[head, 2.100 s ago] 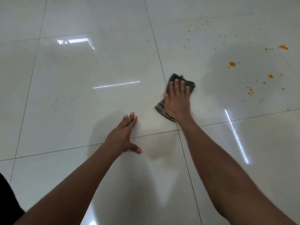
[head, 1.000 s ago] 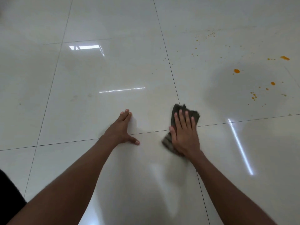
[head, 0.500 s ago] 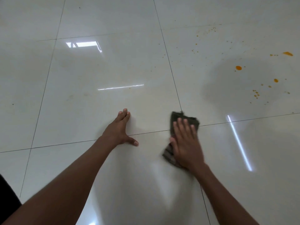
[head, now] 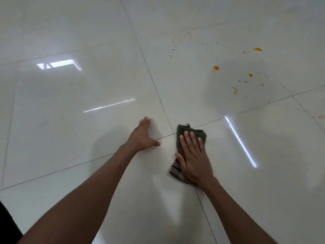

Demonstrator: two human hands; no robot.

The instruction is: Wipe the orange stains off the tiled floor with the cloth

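head view: right hand flat on dark crumpled cloth, glossy white tiled floor.
fingers spread, palm pressing the cloth down, not clenched round it; cloth sits near a crossing of grout lines, one end showing past the fingertips, the other by the wrist. left hand lies open and flat on the tile just beside, holding nothing. orange stains scattered on the tile beyond to the right, well apart from the cloth.
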